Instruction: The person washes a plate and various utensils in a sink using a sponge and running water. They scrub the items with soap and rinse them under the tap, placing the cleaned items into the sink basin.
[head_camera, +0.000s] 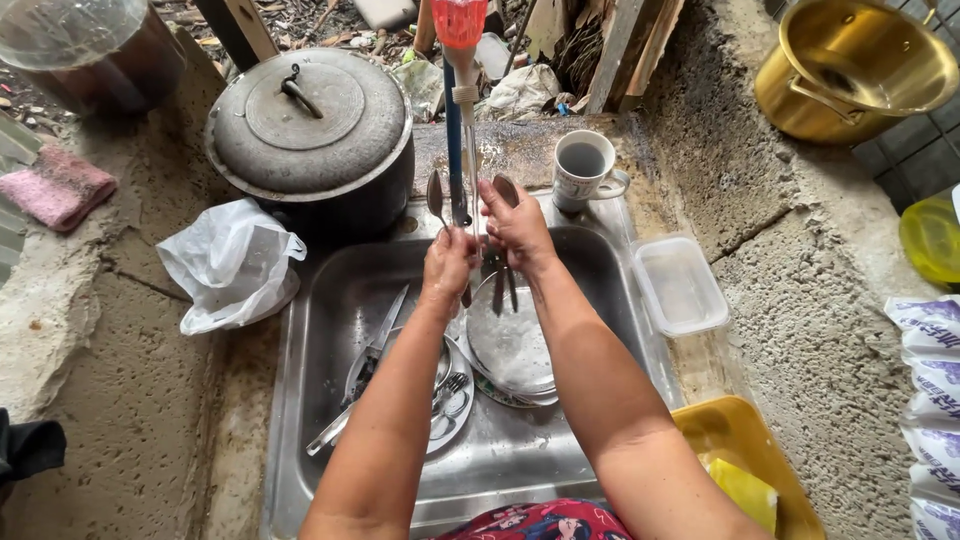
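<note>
Over a steel sink (330, 300), my left hand (448, 262) holds a metal spoon (436, 196) with its bowl pointing up. My right hand (516, 226) grips another spoon (507, 190) beside it. Both hands are under a thin stream of water from a tap (458, 60) with a red top and a blue pipe. Below the hands a round metal plate (512, 345) lies in the sink. A knife (378, 335) and several other pieces of cutlery (447, 400) rest on a second plate at the left.
A large lidded grey pot (310, 125) stands behind the sink. A white mug (584, 168) and a clear plastic box (680, 284) sit on the right. A yellow tub (745, 455), a brass pot (850, 65), a white plastic bag (232, 262) and a pink cloth (55, 186) surround the sink.
</note>
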